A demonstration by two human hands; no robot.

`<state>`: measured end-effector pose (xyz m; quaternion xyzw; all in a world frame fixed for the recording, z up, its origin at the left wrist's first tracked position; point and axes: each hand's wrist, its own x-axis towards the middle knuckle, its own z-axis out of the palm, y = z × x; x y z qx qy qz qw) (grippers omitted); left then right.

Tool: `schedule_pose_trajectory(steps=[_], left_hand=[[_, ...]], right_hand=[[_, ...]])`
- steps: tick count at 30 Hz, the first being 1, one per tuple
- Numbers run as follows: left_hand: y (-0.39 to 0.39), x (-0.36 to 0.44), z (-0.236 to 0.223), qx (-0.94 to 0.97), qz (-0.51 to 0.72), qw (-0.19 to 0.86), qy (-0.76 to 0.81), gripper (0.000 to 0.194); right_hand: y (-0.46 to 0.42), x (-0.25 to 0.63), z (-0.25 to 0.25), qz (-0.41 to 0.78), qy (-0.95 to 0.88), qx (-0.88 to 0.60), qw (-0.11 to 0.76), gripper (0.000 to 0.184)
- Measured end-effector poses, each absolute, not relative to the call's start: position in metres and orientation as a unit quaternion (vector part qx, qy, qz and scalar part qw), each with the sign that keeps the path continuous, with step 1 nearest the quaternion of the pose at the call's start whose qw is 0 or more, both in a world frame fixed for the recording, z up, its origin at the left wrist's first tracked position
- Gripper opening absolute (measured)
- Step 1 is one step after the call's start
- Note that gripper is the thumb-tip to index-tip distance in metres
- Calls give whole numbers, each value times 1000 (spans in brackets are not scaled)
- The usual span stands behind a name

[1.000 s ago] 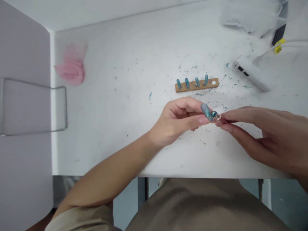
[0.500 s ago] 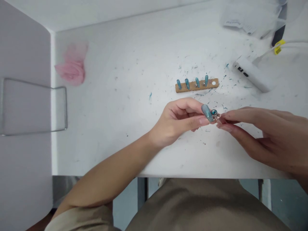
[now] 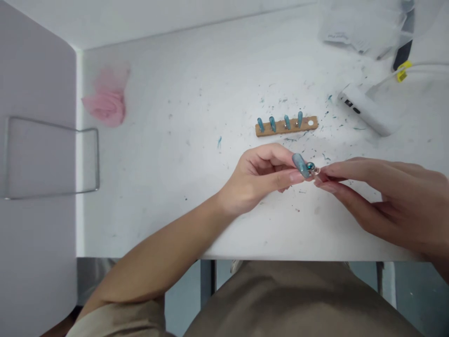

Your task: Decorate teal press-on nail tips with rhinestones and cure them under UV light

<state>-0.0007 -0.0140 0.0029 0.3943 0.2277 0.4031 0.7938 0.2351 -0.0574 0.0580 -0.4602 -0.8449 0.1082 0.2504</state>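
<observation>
A blue, glittery false nail (image 3: pixel 300 165) is pinched between the thumb and fingers of my left hand (image 3: pixel 250 182). Right beside it is a small shiny ball-shaped piece (image 3: pixel 310 166) with a blue-green gleam; whether it is fixed to the nail I cannot tell. My right hand (image 3: pixel 389 199) is closed, thumb against fingers, on a small clear piece (image 3: pixel 317 174) that meets the shiny one. Just beyond the hands lies a brown display strip (image 3: pixel 280 129) with several blue false nails (image 3: pixel 286 121) standing on it and a white round spot at its right end.
White table (image 3: pixel 157 154) with blue-green flecks scattered round the strip. To the right lies a white device (image 3: pixel 368 112) with a cable (image 3: pixel 428 66) bearing a yellow tag. Clear plastic packaging (image 3: pixel 361 25) is at the back right, a pink cloth (image 3: pixel 107 100) at the far left.
Both hands keep the same grip and pose, held close together. The view has shifted very slightly; nothing has been let go or taken up.
</observation>
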Motion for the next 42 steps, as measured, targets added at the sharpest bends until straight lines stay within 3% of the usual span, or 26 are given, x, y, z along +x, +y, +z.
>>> schedule_pose_trajectory(steps=[10,21,28,42], left_hand=[[-14,1,4,403,412,784,233,13],[-14,-1,1,409,414,769,263,16],[-16,-2,6,396,442,757,273,8],[-8,-6,14,366,488,725,320,24]], right_hand=[[-57,236,58,66,-866,-422,260,18],[-52,243,58,142,-812,-472,313,1],[-48,243,47,112,-819,-486,283,10],[-38,246,36,107,-851,-449,249,18]])
